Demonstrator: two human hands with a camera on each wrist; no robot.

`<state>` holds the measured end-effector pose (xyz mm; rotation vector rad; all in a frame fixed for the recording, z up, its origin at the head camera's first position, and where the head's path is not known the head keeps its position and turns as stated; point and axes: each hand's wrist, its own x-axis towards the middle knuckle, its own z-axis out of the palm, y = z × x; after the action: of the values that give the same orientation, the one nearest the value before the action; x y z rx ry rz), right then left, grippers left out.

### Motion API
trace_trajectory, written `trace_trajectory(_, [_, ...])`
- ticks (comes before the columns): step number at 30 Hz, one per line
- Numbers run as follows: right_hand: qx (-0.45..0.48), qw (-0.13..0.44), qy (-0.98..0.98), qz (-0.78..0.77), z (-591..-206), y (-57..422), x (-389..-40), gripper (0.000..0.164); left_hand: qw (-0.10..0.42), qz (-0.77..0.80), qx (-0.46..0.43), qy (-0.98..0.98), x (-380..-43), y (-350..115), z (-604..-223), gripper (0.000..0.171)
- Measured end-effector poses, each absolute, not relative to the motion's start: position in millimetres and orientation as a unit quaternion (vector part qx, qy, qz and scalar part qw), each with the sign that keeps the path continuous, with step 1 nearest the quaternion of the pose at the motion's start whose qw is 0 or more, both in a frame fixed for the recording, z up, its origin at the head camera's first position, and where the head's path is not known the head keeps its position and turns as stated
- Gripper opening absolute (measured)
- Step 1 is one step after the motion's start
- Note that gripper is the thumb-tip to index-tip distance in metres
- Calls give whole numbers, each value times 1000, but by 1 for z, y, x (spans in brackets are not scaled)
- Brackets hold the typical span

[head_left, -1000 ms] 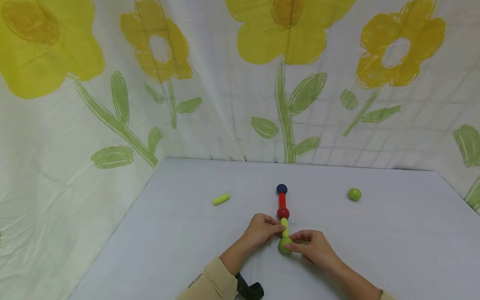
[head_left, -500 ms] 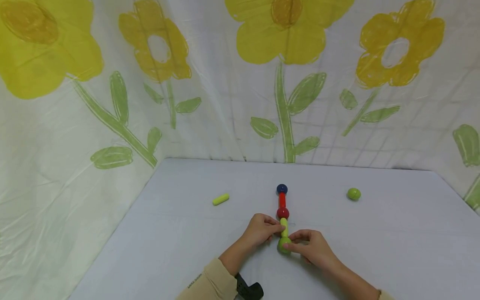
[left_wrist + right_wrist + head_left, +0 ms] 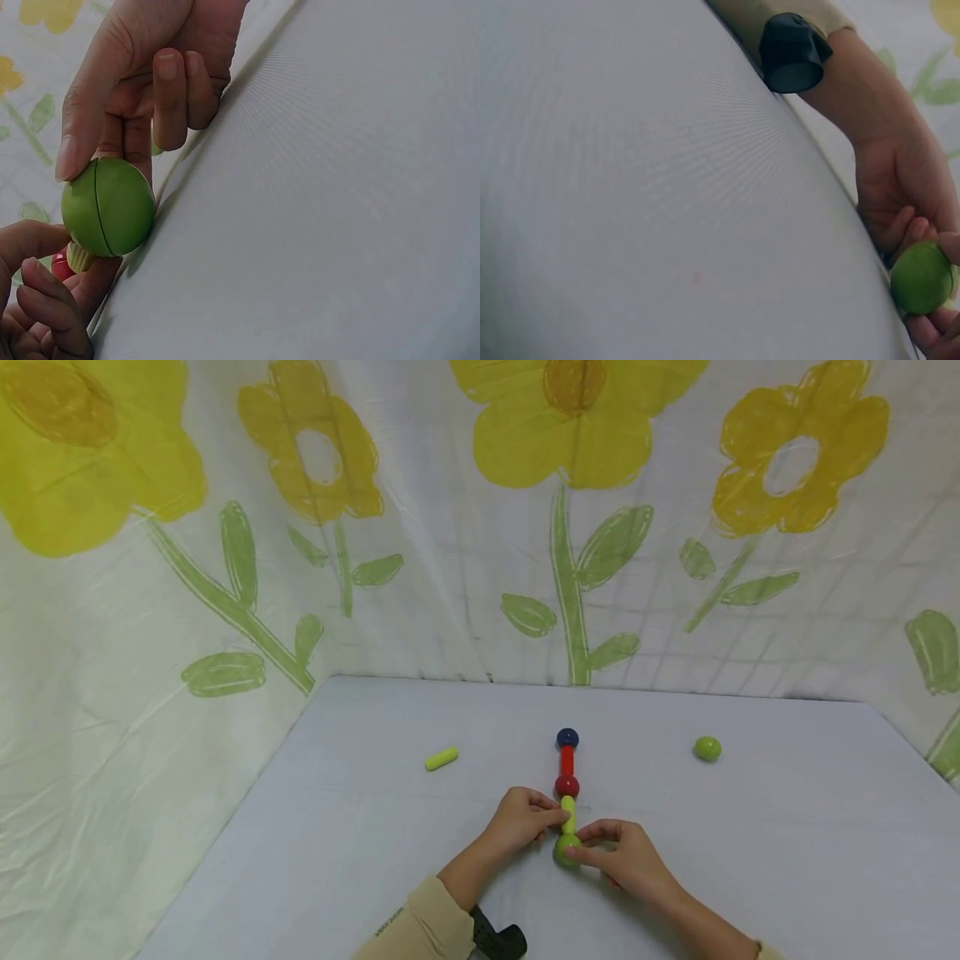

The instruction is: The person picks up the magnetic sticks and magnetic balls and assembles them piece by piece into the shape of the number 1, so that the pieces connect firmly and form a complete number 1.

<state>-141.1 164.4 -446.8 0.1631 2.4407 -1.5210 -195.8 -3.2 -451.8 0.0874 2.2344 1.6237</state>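
Observation:
A chain of wooden-looking balls and rods lies on the table, running away from me in the head view: green ball, yellow-green rod, red ball, red rod, blue ball. My left hand pinches the yellow-green rod from the left. From the right, my right hand grips the near green ball between thumb and fingers. In the left wrist view a dark seam crosses that green ball, and the rod meets it. The right wrist view shows the ball partly covered by fingers.
On the white table, a loose yellow-green rod lies at the back left. A separate green ball sits at the back right. A black wrist device is under my left sleeve. Behind hangs a flower-printed curtain.
The chain has pivoted slightly: its blue far end has shifted a little right, the near green ball a little left. Both hands keep their holds, nearly still.

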Motion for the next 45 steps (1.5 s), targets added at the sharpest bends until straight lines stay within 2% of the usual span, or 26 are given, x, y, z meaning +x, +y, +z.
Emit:
trace_trajectory(11, [52, 119, 843, -522, -446, 163, -140, 43, 183, 593, 46, 783, -197, -6, -451, 21])
trace_trajectory(17, [45, 111, 848, -517, -447, 163, -141, 44, 172, 608, 43, 774, -210, -21, -449, 23])
trace_trajectory(20, [48, 111, 850, -513, -447, 163, -142, 44, 139, 598, 44, 788, -222, -36, -444, 26])
trace_trajectory(25, [54, 115, 848, -514, -448, 163, -142, 43, 33, 569, 31, 821, -237, -68, -434, 29])
trace_trajectory(28, [64, 116, 848, -513, -449, 162, -141, 42, -6, 554, 8, 832, -243, -86, -431, 30])
trace_trajectory(37, [71, 120, 846, -514, -447, 162, -140, 44, -34, 576, -22, 816, -254, -124, -432, 34])
trace_trajectory(45, [61, 120, 844, -519, -451, 164, -141, 47, -26, 577, -43, 815, -257, -137, -431, 34])
